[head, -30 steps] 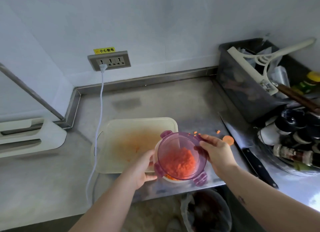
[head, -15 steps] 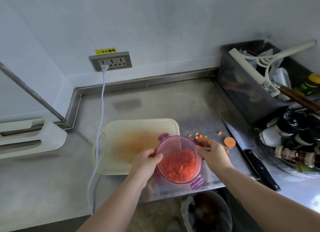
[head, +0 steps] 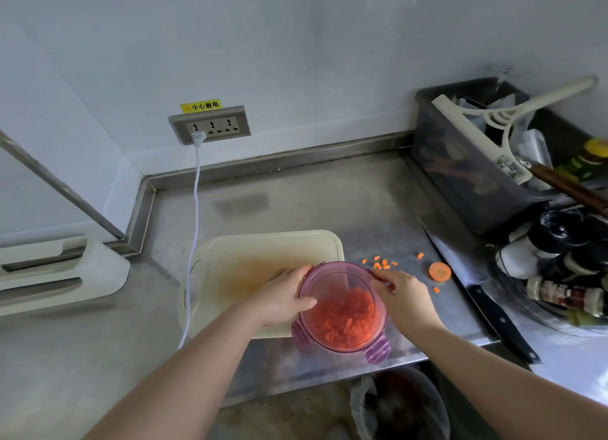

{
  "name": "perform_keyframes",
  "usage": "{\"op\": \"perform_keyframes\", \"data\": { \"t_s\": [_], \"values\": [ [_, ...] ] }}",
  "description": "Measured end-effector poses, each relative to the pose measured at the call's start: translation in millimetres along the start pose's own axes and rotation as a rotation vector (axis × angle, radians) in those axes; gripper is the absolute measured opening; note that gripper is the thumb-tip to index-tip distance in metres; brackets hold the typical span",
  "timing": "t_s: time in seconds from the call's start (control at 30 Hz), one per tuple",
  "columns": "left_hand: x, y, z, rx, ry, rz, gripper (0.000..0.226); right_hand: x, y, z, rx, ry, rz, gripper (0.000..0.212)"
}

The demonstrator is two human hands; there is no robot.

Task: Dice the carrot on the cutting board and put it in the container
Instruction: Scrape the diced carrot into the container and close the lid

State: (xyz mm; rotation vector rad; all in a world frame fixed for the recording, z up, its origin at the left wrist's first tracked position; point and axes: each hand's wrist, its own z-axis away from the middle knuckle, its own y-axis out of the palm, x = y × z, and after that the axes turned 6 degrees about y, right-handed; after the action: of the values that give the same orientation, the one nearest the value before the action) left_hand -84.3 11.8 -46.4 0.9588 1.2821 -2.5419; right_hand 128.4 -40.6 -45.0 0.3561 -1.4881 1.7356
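A round container with a purple clip lid (head: 342, 308) sits at the counter's front edge, half over the cream cutting board (head: 263, 252). Diced carrot (head: 342, 318) shows through the lid. My left hand (head: 283, 298) grips the container's left side, thumb on the lid. My right hand (head: 404, 298) holds its right rim, fingers at the upper right clip. A few carrot dice (head: 381, 263) and a round carrot slice (head: 439, 271) lie loose on the steel counter to the right. The board bears only orange stains.
A black-handled knife (head: 493, 311) lies on the counter right of the slice. Behind it stand a grey bin (head: 460, 163) with a squeegee and a rack of spice bottles (head: 566, 295). A white cable (head: 194, 242) runs from the wall socket past the board. A lined waste bin (head: 401, 406) is below.
The container came down from a tilted, lifted pose to sit level on the counter edge. My left hand shifted from under it to its left side; my right hand moved onto the rim.
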Motion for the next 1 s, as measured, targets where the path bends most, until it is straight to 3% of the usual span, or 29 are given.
{"op": "perform_keyframes", "data": {
  "t_s": [0.27,0.4,0.5,0.6,0.67,1.0],
  "values": [
    [6.5,-3.3,-8.6,0.064,-0.064,0.077,0.068,6.2,-3.3,-1.8,0.024,0.058,-0.011,0.020],
    [-5.3,-7.0,1.7,0.007,0.030,-0.105,0.074,5.5,-8.5,0.4,0.036,0.024,0.047,0.025],
    [-14.1,-14.7,13.6,-0.070,0.181,-0.233,0.082,8.8,-23.2,6.6,0.210,-0.122,0.140,0.056],
    [-17.3,-22.7,24.7,0.064,0.309,-0.530,0.093,12.8,-37.7,17.1,0.452,-0.360,0.593,0.102],
    [-18.4,-22.8,26.1,0.121,0.402,-0.732,0.091,13.4,-40.0,21.0,0.451,-0.495,0.835,0.114],
    [-18.1,-15.8,16.9,0.141,0.521,-0.854,0.076,12.2,-28.0,13.8,0.408,-0.607,0.962,0.105]
  ]
}}
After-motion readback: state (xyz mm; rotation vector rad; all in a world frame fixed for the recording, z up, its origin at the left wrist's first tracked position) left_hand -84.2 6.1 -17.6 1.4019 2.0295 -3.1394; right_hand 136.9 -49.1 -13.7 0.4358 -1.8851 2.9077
